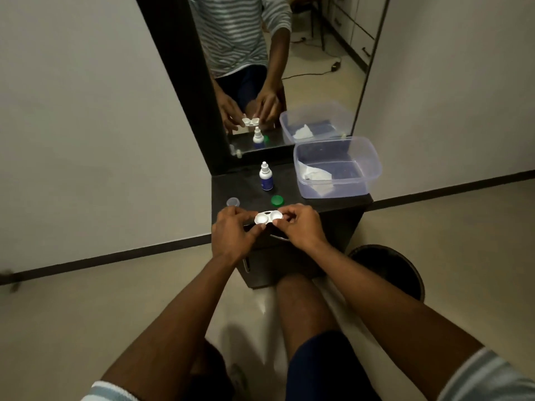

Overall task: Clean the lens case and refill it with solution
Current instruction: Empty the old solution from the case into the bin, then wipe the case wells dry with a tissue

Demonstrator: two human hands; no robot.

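A white lens case is held just below the middle of the frame, above the near edge of a dark cabinet top. Its left end is pinched by the fingers of the left hand, with the thumb pressed under the rim, and its right end is gripped between the thumb and fingers of the right hand. Both round wells of the case are seen uncovered and facing up; whether any liquid lies in them cannot be told. A green cap is seen lying on the cabinet top just above the case, and a clear cap lies near it, to the left, beside the left hand's knuckles. Farther up, near the centre of the frame, a small bottle with a white top and blue label stands upright. To the right of it, a clear plastic tub is set on the cabinet top with a crumpled white tissue in its left part. A dark-framed mirror fills the upper middle of the frame, and the hands, case, bottle and tub are repeated in it. A dark round bin is seen on the floor at the lower right, beside the cabinet. Striped sleeve cuffs are visible at the bottom corners.
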